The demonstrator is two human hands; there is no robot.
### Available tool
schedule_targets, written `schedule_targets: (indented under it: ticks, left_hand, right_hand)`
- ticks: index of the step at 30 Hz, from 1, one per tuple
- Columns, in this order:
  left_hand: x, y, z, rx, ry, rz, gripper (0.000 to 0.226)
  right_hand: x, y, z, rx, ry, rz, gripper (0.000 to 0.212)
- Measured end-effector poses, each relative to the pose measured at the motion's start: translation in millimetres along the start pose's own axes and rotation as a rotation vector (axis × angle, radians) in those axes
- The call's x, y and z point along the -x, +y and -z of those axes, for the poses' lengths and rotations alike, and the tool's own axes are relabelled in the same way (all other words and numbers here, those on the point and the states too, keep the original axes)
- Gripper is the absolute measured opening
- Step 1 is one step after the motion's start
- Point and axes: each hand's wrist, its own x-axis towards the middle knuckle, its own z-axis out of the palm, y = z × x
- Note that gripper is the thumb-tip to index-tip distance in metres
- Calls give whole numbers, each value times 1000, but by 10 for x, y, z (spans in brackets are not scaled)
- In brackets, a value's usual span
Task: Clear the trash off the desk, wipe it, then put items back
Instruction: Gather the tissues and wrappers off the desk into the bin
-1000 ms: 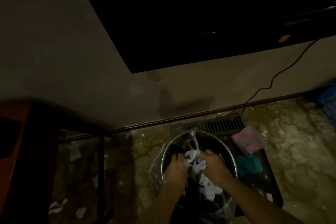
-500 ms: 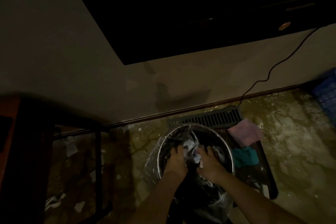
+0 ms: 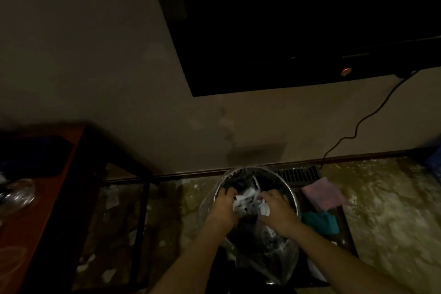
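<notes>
You have both hands down in the mouth of the bin (image 3: 290, 191). Your left hand (image 3: 223, 207) and right hand (image 3: 276, 212) are each curled round the wad of paper scraps (image 3: 248, 200) between them, so the trash sits just inside the rim, not yet let go. The likeliest slip, I judge, is loose bits escaping as you loosen your fingers. The scraps are light and torn, and any that cling to your palms or catch on the plastic liner (image 3: 205, 207) could flutter out onto the floor, where other scraps (image 3: 112, 199) already lie under the desk (image 3: 55, 210). Pressing hard could also drag the liner down off the rim, or tip the bin toward the pink cloth (image 3: 322, 194) and teal cloth (image 3: 321, 222) just beside it, which you probably want clean for wiping. The light is poor, so you may miss what falls. A glass (image 3: 16, 196) stands on the desk at your left; mind it when you turn back.
</notes>
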Motion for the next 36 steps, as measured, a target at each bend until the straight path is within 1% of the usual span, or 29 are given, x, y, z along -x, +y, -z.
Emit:
schedule_targets:
  ticks: [5, 9, 12, 16, 18, 20, 22, 25, 30, 36]
  left_hand:
    - [418, -148, 25, 30, 100, 23, 46]
    - [699, -268, 138, 41, 152, 45, 53]
    - [907, -429, 241, -7, 234, 40, 44]
    - [1279, -686, 404, 78, 336, 74, 41]
    - [1517, -867, 540, 109, 391, 70, 43]
    - [1802, -1133, 686, 125, 456, 75, 44]
    - [2121, -1488, 811, 144, 495, 117, 44]
    - [2646, -2097, 957, 180, 514, 201, 43]
    - [3465, -3063, 1121, 184, 565, 294, 44]
    - [4190, -3966, 1217, 250, 714, 452, 49]
  right_hand:
    - [234, -125, 17, 63, -10, 92, 43]
    - [404, -366, 41, 60, -9, 176, 40]
    - [522, -591, 39, 51, 10, 229, 39]
    - [690, -904, -47, 59, 47, 287, 35]
    - [748, -1135, -132, 48, 32, 320, 34]
    - [805, -1442, -278, 61, 11, 365, 33]
    - [909, -1814, -509, 72, -30, 402, 32]
    - [1051, -2386, -976, 86, -86, 488, 31]
    - [1247, -3321, -1753, 101, -130, 638, 28]
    - [1449, -4258, -2536, 180, -247, 746, 33]
